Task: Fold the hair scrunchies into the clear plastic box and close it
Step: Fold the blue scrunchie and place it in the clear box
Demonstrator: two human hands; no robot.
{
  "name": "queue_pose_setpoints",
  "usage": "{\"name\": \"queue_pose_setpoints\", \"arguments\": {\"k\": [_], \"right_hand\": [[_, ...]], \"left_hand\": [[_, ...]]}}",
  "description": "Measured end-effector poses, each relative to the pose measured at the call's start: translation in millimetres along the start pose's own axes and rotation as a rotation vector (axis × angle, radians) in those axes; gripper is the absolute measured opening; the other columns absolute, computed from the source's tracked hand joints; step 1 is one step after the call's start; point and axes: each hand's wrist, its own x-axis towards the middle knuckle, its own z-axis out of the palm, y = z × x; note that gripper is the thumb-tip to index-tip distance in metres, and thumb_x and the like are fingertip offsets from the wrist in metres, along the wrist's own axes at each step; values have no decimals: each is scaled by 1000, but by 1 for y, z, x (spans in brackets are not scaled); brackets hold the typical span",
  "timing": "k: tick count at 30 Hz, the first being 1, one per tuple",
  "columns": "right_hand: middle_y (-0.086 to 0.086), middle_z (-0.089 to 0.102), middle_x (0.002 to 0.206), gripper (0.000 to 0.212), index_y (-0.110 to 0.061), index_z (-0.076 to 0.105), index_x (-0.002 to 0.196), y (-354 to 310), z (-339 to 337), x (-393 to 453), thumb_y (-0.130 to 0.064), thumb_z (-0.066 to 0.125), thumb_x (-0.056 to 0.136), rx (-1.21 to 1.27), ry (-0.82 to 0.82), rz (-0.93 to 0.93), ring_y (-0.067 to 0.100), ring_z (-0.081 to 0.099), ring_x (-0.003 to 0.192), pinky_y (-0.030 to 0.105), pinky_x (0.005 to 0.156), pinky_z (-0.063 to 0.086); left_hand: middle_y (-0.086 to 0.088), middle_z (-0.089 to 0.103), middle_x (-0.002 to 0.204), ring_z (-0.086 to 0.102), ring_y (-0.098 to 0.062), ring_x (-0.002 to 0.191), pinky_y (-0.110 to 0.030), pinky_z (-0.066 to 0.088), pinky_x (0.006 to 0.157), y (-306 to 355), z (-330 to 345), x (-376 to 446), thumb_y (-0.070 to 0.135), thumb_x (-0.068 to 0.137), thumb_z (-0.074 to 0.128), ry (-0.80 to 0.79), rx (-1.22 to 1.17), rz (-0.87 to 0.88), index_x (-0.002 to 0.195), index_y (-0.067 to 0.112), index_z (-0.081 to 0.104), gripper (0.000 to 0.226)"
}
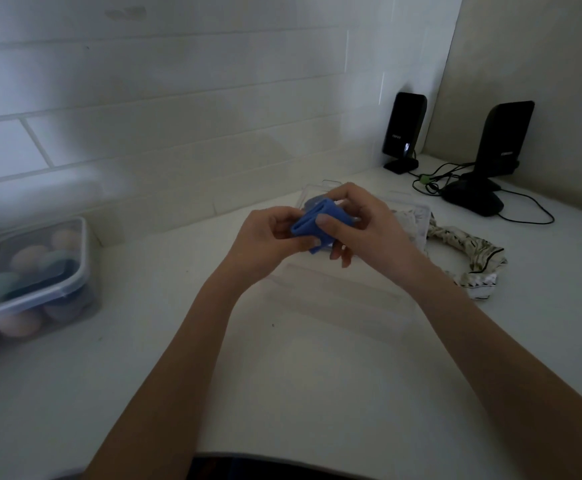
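A blue scrunchie (317, 220), folded into a flat band, is held between both hands above the counter. My left hand (270, 239) pinches its left end and my right hand (362, 221) grips its right side, thumb on top. Behind the hands stands the clear plastic box (417, 211), open, with pale fabric inside; most of it is hidden by my hands. Its clear lid (338, 292) lies flat on the counter under my wrists. A white patterned scrunchie (473, 261) lies loose on the counter to the right of the box.
A closed plastic container (36, 275) of rounded pastel objects sits at the left. Two black speakers (403, 129) (504, 140) with cables and a black mouse (473, 200) stand at the back right corner. A tiled wall runs behind the white counter.
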Motion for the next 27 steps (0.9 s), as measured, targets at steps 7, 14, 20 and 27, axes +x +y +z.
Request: {"name": "queue_pose_setpoints", "arguments": {"k": [7,14,20,27], "right_hand": [[17,65,77,10,-12,59,88,-5,-5,0,-19,55,93,85,-21,-19,16,53,40,25,38,46],[-3,62,93,19,-15,54,92,-5,-12,-2,-27,62,80,205,-184,198,13,68,73,31,58,59],[9,63,119,44,-16,52,110,-3,-9,-3,-27,70,72,255,-314,304,21,68,97,33,72,58],[9,67,99,21,-18,58,95,-11,-3,-3,-8,69,81,193,-218,318,16,70,81,27,63,58]], "left_hand": [[9,74,68,70,-9,68,-18,54,64,1,0,0,-7,65,77,-19,-21,14,83,12,63,30],[-10,69,79,66,-13,73,-24,56,68,-1,-3,1,-15,63,75,-39,98,87,73,18,52,41],[-1,67,99,68,-11,89,-25,55,75,-1,-7,0,-22,62,70,-46,-35,126,72,13,55,39],[7,58,110,58,-8,106,-24,50,86,-2,-7,0,-12,67,66,-22,111,154,79,28,64,42]]}}
